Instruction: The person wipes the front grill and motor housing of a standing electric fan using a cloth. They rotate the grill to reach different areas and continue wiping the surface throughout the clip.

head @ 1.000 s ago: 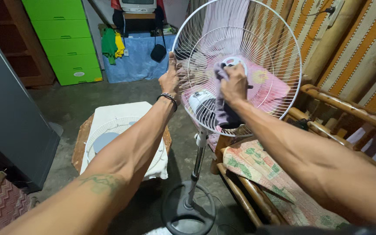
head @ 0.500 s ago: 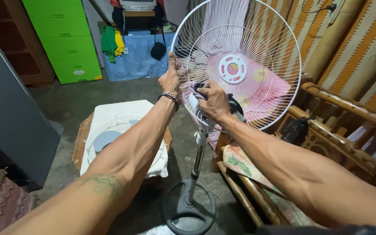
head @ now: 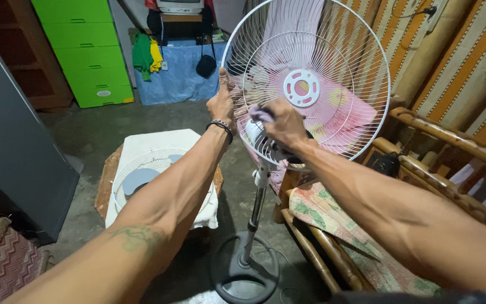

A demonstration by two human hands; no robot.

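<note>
Fan grille [head: 333, 56], white and round, is gripped at its rim by left hand [head: 221, 101], fingers clamped; right hand [head: 282, 121] fingers squeeze a purple cloth [head: 260, 114] against the wires.

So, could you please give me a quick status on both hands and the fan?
Left hand gripping rim of white fan grille. Right hand pressing purple cloth on lower grille wires. Fan upright on its stand. Nothing blocking.

Glossy white wire fan guard [head: 338, 62], soft purple cloth [head: 259, 114], matt concrete floor [head: 91, 132]
</note>
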